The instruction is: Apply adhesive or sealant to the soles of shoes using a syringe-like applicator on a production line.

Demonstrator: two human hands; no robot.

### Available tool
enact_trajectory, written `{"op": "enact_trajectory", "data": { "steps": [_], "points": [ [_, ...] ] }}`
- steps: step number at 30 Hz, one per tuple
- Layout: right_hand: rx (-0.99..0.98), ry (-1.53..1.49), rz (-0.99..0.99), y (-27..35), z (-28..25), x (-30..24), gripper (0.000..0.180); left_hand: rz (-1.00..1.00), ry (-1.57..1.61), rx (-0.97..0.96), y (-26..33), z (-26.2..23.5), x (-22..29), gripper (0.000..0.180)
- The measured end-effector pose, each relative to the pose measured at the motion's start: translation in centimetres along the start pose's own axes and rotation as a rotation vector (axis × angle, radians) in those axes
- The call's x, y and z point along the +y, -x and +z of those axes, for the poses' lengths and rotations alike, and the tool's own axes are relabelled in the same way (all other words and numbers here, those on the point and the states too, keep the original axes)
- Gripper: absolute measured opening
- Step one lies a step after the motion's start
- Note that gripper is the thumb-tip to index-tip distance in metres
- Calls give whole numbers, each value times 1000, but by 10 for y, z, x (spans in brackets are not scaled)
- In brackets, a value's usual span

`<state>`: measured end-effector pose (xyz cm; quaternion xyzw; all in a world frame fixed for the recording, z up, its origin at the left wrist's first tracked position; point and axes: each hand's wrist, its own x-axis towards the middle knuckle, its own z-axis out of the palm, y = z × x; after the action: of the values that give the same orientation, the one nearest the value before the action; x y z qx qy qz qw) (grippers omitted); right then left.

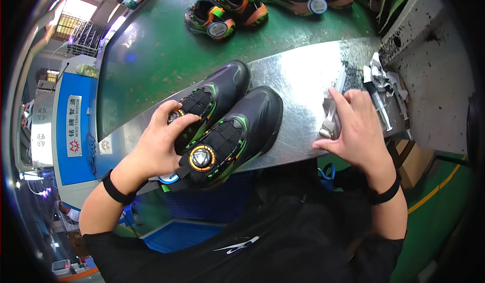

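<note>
Bare metal plate (303,71) runs diag. across the bench, shiny and scuffed, w/ dark specks near its right end. On it: pair of black shoes (227,121) w/ green trim, side by side and touching, toes pointing up-right, heels at the near edge; each has a round dial on the tongue. Right of them, apart, a grey crumpled rag (329,116) lies on the plate. At the plate's far right end, a heap of white scraps (384,81). Behind the plate, a green belt (161,56) carries more shoes (225,13), black w/ orange and green, in a row along the top.
</note>
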<state>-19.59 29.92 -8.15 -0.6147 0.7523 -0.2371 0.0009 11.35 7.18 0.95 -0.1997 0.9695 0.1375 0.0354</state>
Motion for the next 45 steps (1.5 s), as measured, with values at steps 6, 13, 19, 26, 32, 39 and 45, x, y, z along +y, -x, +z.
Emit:
{"op": "enact_trajectory", "data": {
  "steps": [6, 13, 19, 26, 32, 39, 45],
  "points": [
    [35, 15, -28, -3, 2, 8, 91, -20, 34, 13, -3, 5, -1, 66],
    [-2, -159, -28, 0, -1, 3, 88, 162, -187, 177, 2, -1, 9, 58],
    [-203, -702, 221, 38, -18, 0, 101, 354, -441, 358, 12, -5, 28, 42],
    [-291, -909, 354, 57, -17, 6, 104, 291, -397, 396, 27, 8, 11, 48],
    [-176, -1220, 430, 66, -12, 4, 107, 311, -358, 375, 20, 10, 10, 47],
    [-232, -1220, 418, 61, -9, 8, 112, 248, -375, 380, 25, 10, 7, 47],
    [-157, -1147, 519, 73, -15, 8, 115, 431, -434, 450, 1, 1, 19, 39]
  ]
}}
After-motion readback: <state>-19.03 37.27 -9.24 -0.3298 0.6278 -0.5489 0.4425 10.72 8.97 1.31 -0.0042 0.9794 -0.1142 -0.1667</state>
